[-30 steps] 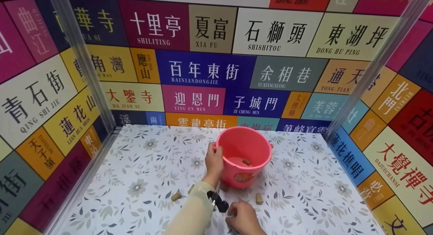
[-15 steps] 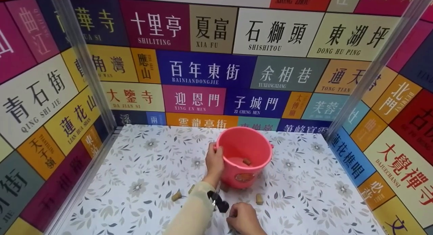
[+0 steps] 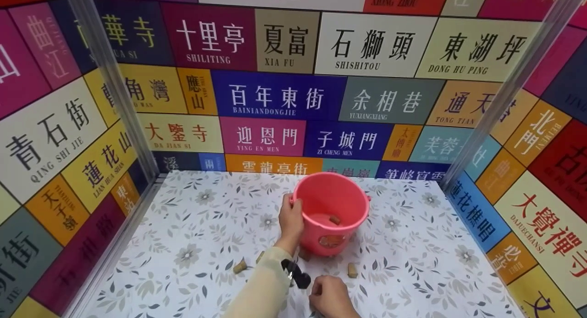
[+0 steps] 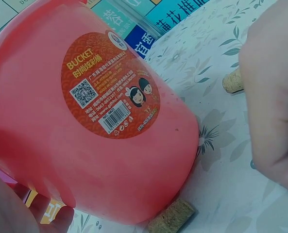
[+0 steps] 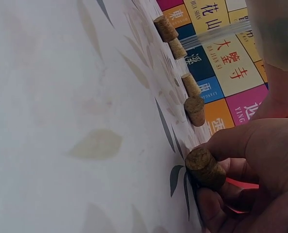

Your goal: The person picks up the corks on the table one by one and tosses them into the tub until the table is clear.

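Note:
My left hand (image 3: pixel 291 221) grips the left side of a pink plastic bucket (image 3: pixel 316 239) near its rim. The bucket stands on the table, and a cork (image 3: pixel 335 219) lies inside it. In the left wrist view the round label on the bucket's wall (image 4: pixel 134 174) faces the camera, and a cork (image 4: pixel 172 217) lies close by the base. My right hand (image 3: pixel 332 296) is low, in front of the bucket. The right wrist view shows its thumb and fingers pinching a cork (image 5: pixel 205 168) just at the tabletop; the head view hides that cork.
A cork (image 3: pixel 352 270) lies to the right of my right hand, another cork (image 3: pixel 240 265) left of my left sleeve (image 3: pixel 259 286). Several corks show in the right wrist view. The flower-patterned table (image 3: pixel 192 226) is bounded by printed wall panels (image 3: pixel 279 95).
My right hand has shifted slightly to the right. The bucket, the left hand and the loose corks have kept their places.

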Motion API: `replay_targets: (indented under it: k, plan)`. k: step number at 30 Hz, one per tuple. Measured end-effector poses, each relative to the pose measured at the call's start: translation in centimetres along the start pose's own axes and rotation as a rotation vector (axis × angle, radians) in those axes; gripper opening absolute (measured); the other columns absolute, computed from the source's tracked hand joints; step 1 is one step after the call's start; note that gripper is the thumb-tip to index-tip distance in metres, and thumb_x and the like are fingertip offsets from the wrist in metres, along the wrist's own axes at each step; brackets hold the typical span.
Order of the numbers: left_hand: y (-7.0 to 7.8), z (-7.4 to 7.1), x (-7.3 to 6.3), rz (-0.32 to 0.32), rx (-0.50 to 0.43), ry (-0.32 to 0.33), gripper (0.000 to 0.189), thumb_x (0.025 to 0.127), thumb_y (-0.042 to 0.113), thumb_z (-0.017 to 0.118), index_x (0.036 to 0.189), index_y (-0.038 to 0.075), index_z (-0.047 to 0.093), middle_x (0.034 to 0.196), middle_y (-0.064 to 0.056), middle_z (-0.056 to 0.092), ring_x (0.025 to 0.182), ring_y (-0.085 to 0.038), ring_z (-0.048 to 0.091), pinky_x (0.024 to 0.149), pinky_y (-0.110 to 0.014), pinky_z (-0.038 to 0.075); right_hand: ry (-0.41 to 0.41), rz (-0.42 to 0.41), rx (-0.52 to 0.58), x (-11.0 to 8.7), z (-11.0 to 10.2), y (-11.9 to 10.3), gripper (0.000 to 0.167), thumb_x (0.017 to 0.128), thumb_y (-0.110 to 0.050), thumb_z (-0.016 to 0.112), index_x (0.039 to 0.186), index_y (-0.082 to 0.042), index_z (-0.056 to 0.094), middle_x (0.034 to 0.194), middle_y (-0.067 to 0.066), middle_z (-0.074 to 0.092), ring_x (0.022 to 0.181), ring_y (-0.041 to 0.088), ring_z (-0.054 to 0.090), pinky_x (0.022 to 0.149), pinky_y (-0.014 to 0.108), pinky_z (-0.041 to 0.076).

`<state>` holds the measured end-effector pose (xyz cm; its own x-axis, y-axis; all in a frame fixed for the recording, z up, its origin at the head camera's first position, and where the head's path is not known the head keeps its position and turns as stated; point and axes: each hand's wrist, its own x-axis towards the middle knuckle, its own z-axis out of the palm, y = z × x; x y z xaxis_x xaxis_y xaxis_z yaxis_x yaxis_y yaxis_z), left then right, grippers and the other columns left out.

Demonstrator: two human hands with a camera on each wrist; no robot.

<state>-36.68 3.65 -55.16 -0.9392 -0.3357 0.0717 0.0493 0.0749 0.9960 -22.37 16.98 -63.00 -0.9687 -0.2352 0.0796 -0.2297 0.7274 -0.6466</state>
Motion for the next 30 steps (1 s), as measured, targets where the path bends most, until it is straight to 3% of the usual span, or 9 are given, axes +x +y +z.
replay_targets:
  k: [9, 18, 24, 30]
  plan:
    - [0.2, -0.1, -0.2, 0.003, -0.002, -0.001, 0.017, 0.103, 0.019, 0.053, 0.112, 0.008, 0.064, 0.090, -0.007, 0.062, 0.087, -0.020, 0.059, 0.081, -0.033, 0.047, 0.032, -0.004, -0.002, -0.2, 0.0, 0.1, 0.016, 0.069, -0.009, 0.078, 0.066, -0.018, 0.065, 0.061, -0.012, 0.057, 0.058, 0.001, 0.047, 0.056, 0.024, 0.041]
    - [0.1, 0.0, -0.1, 0.001, 0.012, 0.015, 0.018, 0.103, 0.020, 0.054, 0.112, 0.009, 0.065, 0.092, -0.008, 0.064, 0.091, -0.021, 0.060, 0.083, -0.034, 0.048, -0.012, 0.044, 0.043, -0.2, -0.7, 0.1, 0.015, 0.071, -0.009, 0.078, 0.067, -0.018, 0.066, 0.062, -0.011, 0.057, 0.060, 0.003, 0.049, 0.057, 0.025, 0.042]
    - [0.1, 0.0, 0.0, -0.003, -0.003, -0.001, 0.020, 0.104, 0.021, 0.052, 0.115, 0.008, 0.065, 0.095, -0.008, 0.065, 0.093, -0.021, 0.061, 0.085, -0.034, 0.049, 0.048, 0.014, 0.061, -0.4, -1.6, -0.3, 0.017, 0.071, -0.008, 0.078, 0.066, -0.017, 0.065, 0.060, -0.013, 0.057, 0.059, 0.000, 0.048, 0.058, 0.023, 0.042]
    - [0.0, 0.0, 0.0, -0.002, -0.002, 0.001, 0.016, 0.103, 0.021, 0.051, 0.108, 0.011, 0.063, 0.087, -0.004, 0.057, 0.088, -0.019, 0.057, 0.081, -0.032, 0.045, 0.100, -0.009, 0.036, -0.2, -3.0, -0.8, 0.018, 0.073, -0.009, 0.079, 0.066, -0.018, 0.065, 0.060, -0.013, 0.059, 0.058, -0.004, 0.048, 0.058, 0.021, 0.042]
